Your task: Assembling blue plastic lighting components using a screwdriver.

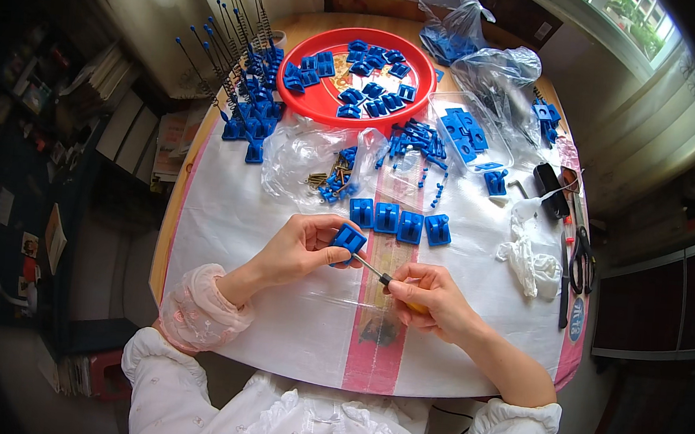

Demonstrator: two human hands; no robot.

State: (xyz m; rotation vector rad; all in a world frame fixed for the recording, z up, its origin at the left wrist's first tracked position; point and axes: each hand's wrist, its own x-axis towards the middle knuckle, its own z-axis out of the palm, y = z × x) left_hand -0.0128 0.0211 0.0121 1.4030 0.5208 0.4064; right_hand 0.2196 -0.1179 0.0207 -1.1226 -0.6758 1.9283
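Blue bracket (350, 239) between left fingers (331, 234)

The person wears a white blouse of light fabric with small embroidered dots and ruffled, gathered cuffs. Over the left forearm sits a pale pink lace sleeve cover (197, 315) with elastic ends. The left hand (300, 250) and right hand (431, 299) are bare, without gloves.

A small blue plastic block (349, 240) meets a tilted screwdriver's (383, 279) tip.
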